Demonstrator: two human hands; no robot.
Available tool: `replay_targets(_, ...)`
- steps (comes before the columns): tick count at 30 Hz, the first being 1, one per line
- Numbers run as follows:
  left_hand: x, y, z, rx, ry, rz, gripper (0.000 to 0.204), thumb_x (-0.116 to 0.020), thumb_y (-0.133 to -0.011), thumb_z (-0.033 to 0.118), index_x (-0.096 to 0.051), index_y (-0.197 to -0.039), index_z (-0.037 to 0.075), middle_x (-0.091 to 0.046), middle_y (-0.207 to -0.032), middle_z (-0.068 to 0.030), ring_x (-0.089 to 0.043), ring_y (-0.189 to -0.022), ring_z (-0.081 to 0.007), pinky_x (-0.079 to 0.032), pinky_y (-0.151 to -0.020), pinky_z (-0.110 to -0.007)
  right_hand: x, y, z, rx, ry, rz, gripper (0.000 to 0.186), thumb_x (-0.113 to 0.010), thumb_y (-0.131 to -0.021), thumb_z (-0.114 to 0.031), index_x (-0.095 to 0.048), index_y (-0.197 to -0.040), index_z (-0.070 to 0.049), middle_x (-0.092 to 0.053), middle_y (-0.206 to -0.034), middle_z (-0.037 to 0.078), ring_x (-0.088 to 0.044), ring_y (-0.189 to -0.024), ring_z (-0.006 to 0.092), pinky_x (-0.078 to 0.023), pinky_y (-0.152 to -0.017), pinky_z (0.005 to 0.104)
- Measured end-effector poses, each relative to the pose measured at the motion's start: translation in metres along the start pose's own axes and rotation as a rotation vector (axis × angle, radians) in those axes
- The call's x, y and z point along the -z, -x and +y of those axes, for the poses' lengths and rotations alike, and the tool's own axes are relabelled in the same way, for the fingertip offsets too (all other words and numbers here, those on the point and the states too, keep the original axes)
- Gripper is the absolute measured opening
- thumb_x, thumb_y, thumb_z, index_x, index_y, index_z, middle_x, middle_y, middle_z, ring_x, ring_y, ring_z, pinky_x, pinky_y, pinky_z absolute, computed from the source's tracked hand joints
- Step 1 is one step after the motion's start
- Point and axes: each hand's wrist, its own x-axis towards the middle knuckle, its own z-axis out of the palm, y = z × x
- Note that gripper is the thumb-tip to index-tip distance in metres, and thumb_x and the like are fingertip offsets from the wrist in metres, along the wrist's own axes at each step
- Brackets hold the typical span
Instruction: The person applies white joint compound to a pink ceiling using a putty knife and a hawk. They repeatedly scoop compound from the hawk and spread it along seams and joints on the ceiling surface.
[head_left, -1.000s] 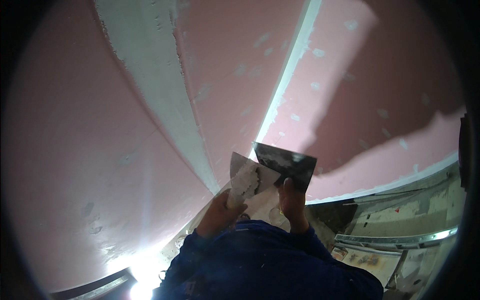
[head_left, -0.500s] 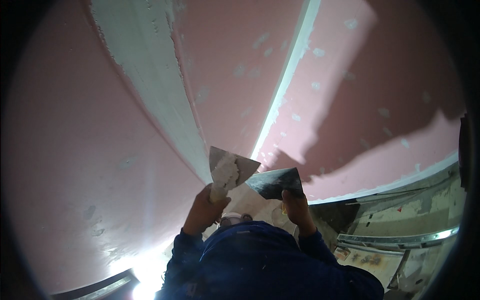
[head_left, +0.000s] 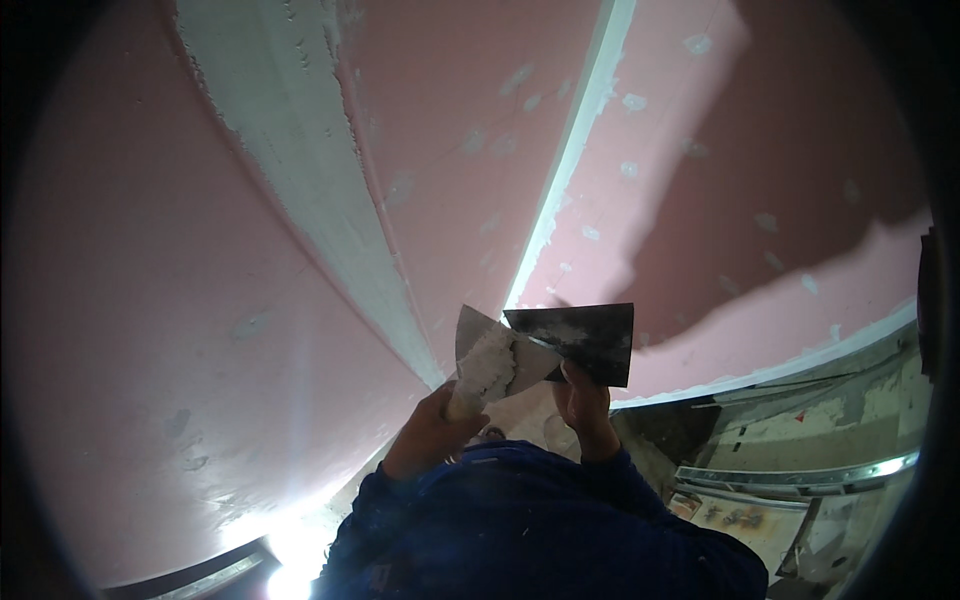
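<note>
In front of my chest, my left hand (head_left: 437, 432) is closed round the handle of a putty knife (head_left: 530, 367). A lump of pale joint compound (head_left: 490, 362) sits on its blade near the handle. My right hand (head_left: 585, 402) grips a wider, dark putty knife (head_left: 595, 335), thumb against the blade; its handle is mostly hidden by the hand. The two blades overlap, the left one's corner lying across the dark one. Beyond them stands pink drywall (head_left: 430, 130) with a broad pale band of compound (head_left: 290, 130).
A bright white corner strip (head_left: 565, 160) runs down between pink panels, with several filled spots on the right one. A dark shadow (head_left: 770, 170) falls there. At lower right lie a metal rail (head_left: 790, 480) and a stained board (head_left: 745, 522). A bright lamp (head_left: 288, 582) glows lower left.
My left hand has moved right with its putty knife. The dark knife in my right hand has risen and turned more level, so the blades, apart or barely touching before, now overlap.
</note>
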Motion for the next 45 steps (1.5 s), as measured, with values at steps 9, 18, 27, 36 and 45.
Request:
replay_targets(9, 0.013, -0.003, 0.007, -0.001, 0.011, 0.244, 0.044, -0.073, -0.092, 0.018, -0.057, -0.128, -0.002, -0.063, -0.077, -0.0049, -0.056, -0.053, -0.0107, -0.046, -0.047, -0.028, -0.011, 0.022, 0.003, 0.259, 1.105, 0.005, 0.041, -0.058, -0.098, -0.005, -0.05, -0.137, 0.0, -0.056, -0.135, 0.01, -0.053, -0.126, 0.0239, -0.042, -0.11, 0.0396)
replay_targets(18, 0.0, 0.008, -0.003, -0.038, -0.027, 0.051, 0.043, -0.071, -0.093, 0.014, -0.054, -0.129, -0.002, -0.061, -0.08, -0.0044, -0.053, -0.049, -0.0098, -0.043, -0.043, -0.026, 0.012, 0.006, -0.002, 0.473, 1.219, 0.012, 0.03, -0.057, -0.094, 0.004, -0.062, -0.122, -0.002, -0.065, -0.121, 0.012, -0.063, -0.113, 0.0257, -0.047, -0.104, 0.0421)
replay_targets(27, 0.022, 0.009, 0.008, -0.048, 0.133, 0.265, 0.043, -0.07, -0.095, 0.018, -0.054, -0.129, -0.002, -0.059, -0.072, -0.0027, -0.052, -0.047, -0.0088, -0.04, -0.04, -0.026, 0.004, 0.021, 0.029, 0.093, 0.461, 0.299, 0.034, -0.056, -0.092, 0.004, -0.061, -0.125, -0.005, -0.063, -0.122, 0.01, -0.06, -0.115, 0.0244, -0.046, -0.107, 0.0426)
replay_targets(36, 0.006, 0.011, 0.001, 0.001, -0.023, 0.092, 0.047, -0.073, -0.092, 0.02, -0.055, -0.13, -0.003, -0.065, -0.093, -0.008, -0.059, -0.06, -0.0112, -0.048, -0.051, -0.028, -0.016, 0.004, -0.007, 0.075, -0.017, 0.088, 0.045, -0.055, -0.088, 0.006, -0.059, -0.131, -0.008, -0.063, -0.124, 0.007, -0.059, -0.12, 0.025, -0.044, -0.11, 0.0448)
replay_targets(45, 0.015, 0.003, 0.008, -0.07, 0.065, 0.387, 0.039, -0.071, -0.094, 0.018, -0.055, -0.125, -0.001, -0.06, -0.072, -0.0041, -0.053, -0.049, -0.0105, -0.044, -0.044, -0.027, -0.001, 0.027, 0.007, 0.15, 0.561, 0.071, 0.035, -0.057, -0.093, 0.003, -0.059, -0.127, -0.003, -0.062, -0.123, 0.007, -0.057, -0.119, 0.0202, -0.045, -0.105, 0.0364)
